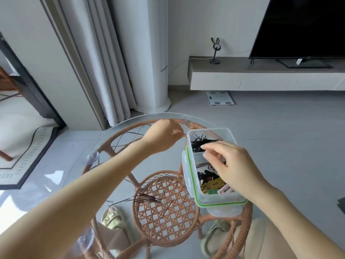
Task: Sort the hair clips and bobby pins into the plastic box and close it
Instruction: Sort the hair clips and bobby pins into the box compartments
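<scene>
On the round glass table (pixel 61 176), the clear plastic box (pixel 220 198) sits open at 3 o'clock, resting on its green-sealed lid (pixel 188 176). Its far compartment holds black bobby pins (pixel 200 143) and its near one coloured hair clips (pixel 212 186). The left hand (pixel 164 136) reaches to 12 o'clock, its fingertips bunched at the box's far-left corner; whether they pinch anything cannot be told. The right hand (pixel 231 165) hovers over the box's middle compartment with bent fingers, its grasp hidden. More loose pins (pixel 147 200) lie on the glass at 7 o'clock.
</scene>
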A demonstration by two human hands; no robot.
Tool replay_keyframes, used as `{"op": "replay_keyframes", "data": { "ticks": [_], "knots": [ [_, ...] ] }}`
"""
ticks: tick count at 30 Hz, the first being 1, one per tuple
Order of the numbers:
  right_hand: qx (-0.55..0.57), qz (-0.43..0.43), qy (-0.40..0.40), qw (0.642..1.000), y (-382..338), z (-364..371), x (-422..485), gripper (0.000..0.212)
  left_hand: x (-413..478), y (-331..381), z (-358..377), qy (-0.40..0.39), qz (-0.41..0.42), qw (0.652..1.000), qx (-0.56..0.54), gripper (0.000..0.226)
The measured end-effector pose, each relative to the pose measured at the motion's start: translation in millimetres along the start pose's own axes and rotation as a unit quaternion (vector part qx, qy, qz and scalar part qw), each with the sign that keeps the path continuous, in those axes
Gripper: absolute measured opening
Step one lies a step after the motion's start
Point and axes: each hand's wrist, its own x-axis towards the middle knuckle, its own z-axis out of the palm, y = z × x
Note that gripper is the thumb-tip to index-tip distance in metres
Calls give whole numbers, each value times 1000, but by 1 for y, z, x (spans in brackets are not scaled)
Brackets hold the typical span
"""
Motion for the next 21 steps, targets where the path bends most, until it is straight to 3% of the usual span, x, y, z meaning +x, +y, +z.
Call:
{"op": "replay_keyframes", "data": {
  "ticks": [3, 5, 9, 13, 18, 21],
  "knots": [
    [-11, -29, -151, 988, -29, 33, -18, 36, -45, -39, -9, -52, -71, 994, 65, 26],
    [-87, -65, -254, 961, -39, 56, -32, 47, -81, -60, -11, -99, -121, 983, 100, 30],
    [-190, -120, -298, 928, -42, 89, -38, 65, -150, -88, -4, -173, -190, 958, 124, 45],
    [-175, -109, -303, 930, -37, 110, -24, 35, -182, -102, 12, -175, -235, 951, 98, 46],
    [-99, -16, -360, 928, -36, 112, -11, 9, -178, -99, 22, -119, -172, 976, 68, 19],
    [-72, 13, -355, 932, -39, 115, -17, 9, -168, -94, 30, -86, -136, 986, 32, 7]
  ]
}}
